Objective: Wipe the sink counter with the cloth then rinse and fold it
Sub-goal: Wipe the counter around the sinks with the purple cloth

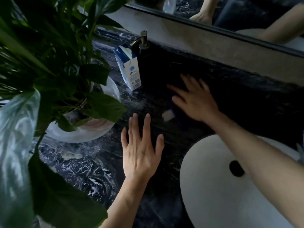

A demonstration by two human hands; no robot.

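Resting flat on the dark marble counter (79, 163) just left of the white sink (213, 186), the left hand (139, 152) has its fingers spread. Beyond the sink's far-left rim, the right hand (195, 99) presses, fingers splayed, on a dark cloth (174, 112), hard to make out. Farther back stand a carton (130, 68) and soap dispenser (144, 46).

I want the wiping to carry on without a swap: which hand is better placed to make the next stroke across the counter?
Right. The right hand lies flat on the dark cloth; the left hand rests on bare counter.
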